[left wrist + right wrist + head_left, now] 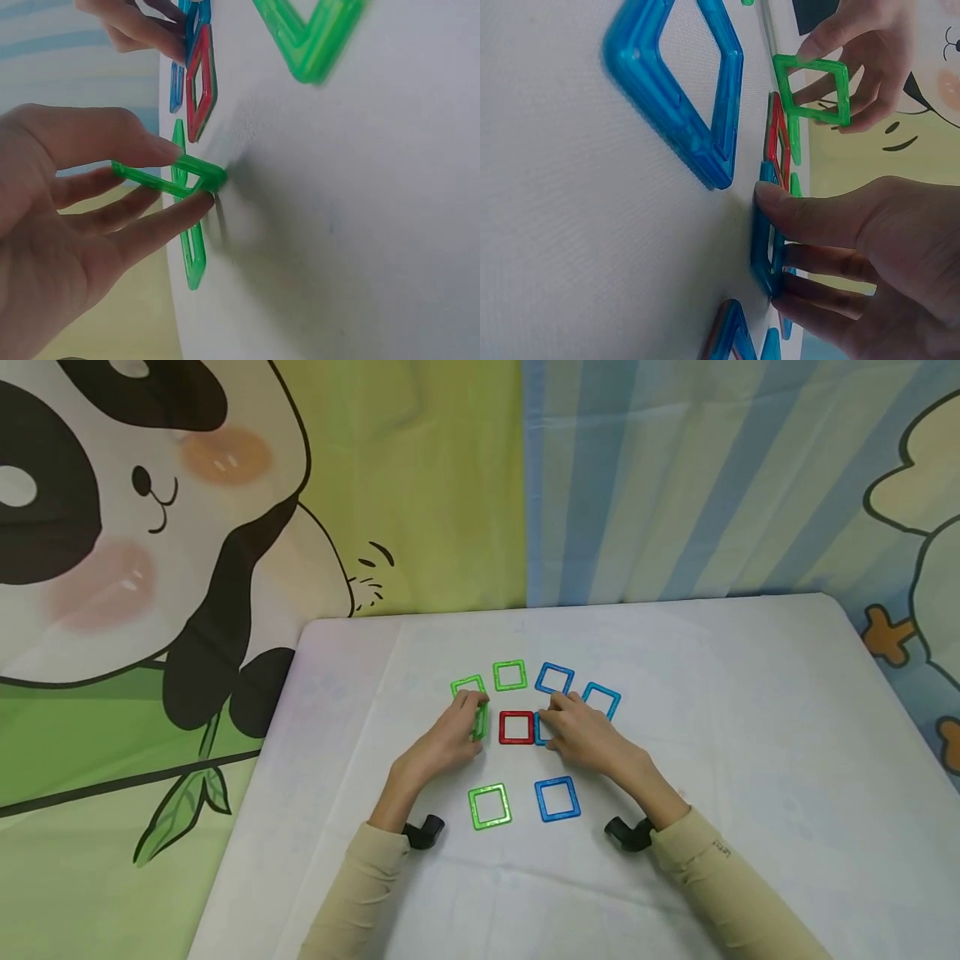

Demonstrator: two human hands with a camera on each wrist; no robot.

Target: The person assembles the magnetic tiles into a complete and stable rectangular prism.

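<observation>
At a white table [712,685], the left hand [448,733] pinches a raised green square [844,94]; the right hand [588,735] grips a blue square [760,234] beside a red one [503,727].

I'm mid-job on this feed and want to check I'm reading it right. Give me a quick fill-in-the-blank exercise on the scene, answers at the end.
1. The left hand pinches a square frame whose colour is ____.
2. The right hand holds another frame, coloured ____.
3. In the head view, the red frame lies ____ the two hands.
4. In the head view's bottom row, the right frame is blue and the left frame is ____.

Missing words: green; blue; between; green.
</observation>
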